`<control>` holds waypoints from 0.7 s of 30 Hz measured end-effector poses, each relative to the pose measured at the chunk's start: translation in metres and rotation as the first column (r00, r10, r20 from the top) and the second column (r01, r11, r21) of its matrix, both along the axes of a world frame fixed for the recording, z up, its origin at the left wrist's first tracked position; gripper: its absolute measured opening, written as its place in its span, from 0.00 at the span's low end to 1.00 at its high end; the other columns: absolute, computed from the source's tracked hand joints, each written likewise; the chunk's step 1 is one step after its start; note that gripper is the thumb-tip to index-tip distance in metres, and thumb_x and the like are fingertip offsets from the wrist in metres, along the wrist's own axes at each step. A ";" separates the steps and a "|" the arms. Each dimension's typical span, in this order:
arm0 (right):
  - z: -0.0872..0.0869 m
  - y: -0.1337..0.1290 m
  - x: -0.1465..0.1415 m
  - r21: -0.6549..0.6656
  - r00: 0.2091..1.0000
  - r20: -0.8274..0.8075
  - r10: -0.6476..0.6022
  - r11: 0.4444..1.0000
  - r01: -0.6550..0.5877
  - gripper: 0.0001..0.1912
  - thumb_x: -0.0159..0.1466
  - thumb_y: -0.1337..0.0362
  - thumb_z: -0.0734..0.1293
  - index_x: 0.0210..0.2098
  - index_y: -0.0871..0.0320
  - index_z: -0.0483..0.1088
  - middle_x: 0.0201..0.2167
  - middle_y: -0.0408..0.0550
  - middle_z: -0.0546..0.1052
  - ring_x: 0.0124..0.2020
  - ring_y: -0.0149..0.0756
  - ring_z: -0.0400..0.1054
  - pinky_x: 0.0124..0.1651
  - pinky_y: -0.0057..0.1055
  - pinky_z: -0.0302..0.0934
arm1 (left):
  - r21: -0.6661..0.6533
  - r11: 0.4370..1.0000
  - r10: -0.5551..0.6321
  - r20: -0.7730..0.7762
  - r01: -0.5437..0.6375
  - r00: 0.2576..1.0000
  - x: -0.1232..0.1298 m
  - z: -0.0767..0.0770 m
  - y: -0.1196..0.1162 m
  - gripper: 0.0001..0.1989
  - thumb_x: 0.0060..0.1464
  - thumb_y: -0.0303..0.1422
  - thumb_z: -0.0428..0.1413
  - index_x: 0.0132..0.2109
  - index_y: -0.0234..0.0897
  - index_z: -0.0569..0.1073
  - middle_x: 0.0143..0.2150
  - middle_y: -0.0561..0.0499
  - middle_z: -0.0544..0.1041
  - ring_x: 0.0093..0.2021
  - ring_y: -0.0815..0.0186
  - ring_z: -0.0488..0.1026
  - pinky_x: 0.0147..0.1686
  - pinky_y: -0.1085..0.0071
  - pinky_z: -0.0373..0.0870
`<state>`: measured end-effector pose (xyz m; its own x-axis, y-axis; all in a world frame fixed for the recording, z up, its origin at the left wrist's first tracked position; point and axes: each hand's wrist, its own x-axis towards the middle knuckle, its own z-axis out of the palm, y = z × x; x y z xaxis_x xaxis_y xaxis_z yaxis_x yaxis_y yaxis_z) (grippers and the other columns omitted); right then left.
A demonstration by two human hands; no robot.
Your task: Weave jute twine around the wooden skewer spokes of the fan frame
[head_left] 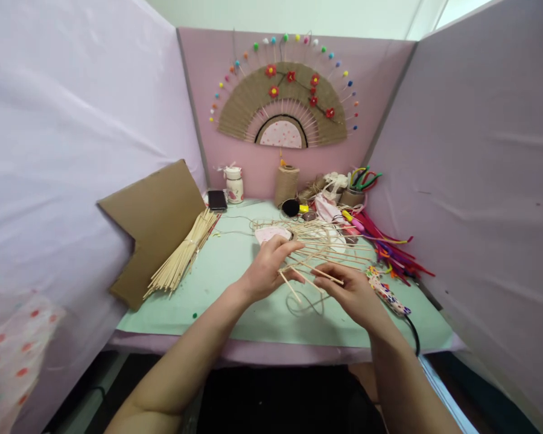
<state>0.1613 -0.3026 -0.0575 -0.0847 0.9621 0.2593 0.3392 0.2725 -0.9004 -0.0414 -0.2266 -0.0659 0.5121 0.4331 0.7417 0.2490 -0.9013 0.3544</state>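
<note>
Stick fan (350, 252) mid-frame, above the surface (262, 319). Your left hand's (266, 268) grip is clamped on it; right hand's (353, 291) at the stick ends, whether closed you can't tell. Likely light, springy, snappable; hold near the gathered sticks.

Stick frame (319, 241) — thin pale rods fanned out, held at its near end between the left fingers (292, 246), right fingers (321, 276) close beside.
</note>
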 end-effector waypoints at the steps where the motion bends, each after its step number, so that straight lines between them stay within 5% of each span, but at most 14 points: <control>1: -0.001 -0.005 0.006 -0.001 0.999 0.035 -0.014 1.000 0.014 0.11 0.59 0.55 0.69 0.31 0.58 0.74 0.28 0.46 0.76 0.28 0.32 0.67 0.31 0.27 0.63 | -0.008 1.000 -0.012 -0.015 0.012 1.000 0.000 0.000 0.000 0.26 0.55 0.46 0.58 0.58 0.43 0.67 0.44 0.46 0.69 0.45 0.60 0.68 0.46 0.63 0.67; 12: 0.011 -0.057 0.023 0.172 0.986 0.114 -0.124 0.980 0.103 0.07 0.61 0.58 0.69 0.32 0.55 0.75 0.28 0.46 0.77 0.27 0.33 0.71 0.27 0.25 0.65 | -0.090 0.996 -0.015 -0.058 0.010 0.998 0.003 0.003 -0.002 0.15 0.56 0.43 0.57 0.47 0.42 0.78 0.36 0.50 0.68 0.37 0.63 0.67 0.39 0.64 0.66; 16: 0.021 -0.069 0.012 0.387 0.953 0.198 -0.229 0.912 0.139 0.03 0.63 0.66 0.67 0.35 0.54 0.74 0.29 0.45 0.77 0.27 0.33 0.70 0.30 0.27 0.65 | -0.140 0.990 -0.020 -0.063 0.011 0.998 0.002 0.001 -0.003 0.15 0.55 0.43 0.58 0.46 0.42 0.79 0.36 0.50 0.68 0.37 0.63 0.66 0.40 0.64 0.64; 21: 0.025 -0.073 0.000 0.558 0.942 0.224 -0.249 0.825 0.085 0.10 0.62 0.72 0.66 0.41 0.52 0.72 0.28 0.45 0.76 0.28 0.34 0.70 0.34 0.31 0.66 | -0.192 0.981 -0.022 -0.038 0.015 0.999 0.001 -0.002 -0.005 0.16 0.55 0.45 0.58 0.45 0.41 0.79 0.36 0.50 0.68 0.37 0.64 0.66 0.41 0.65 0.62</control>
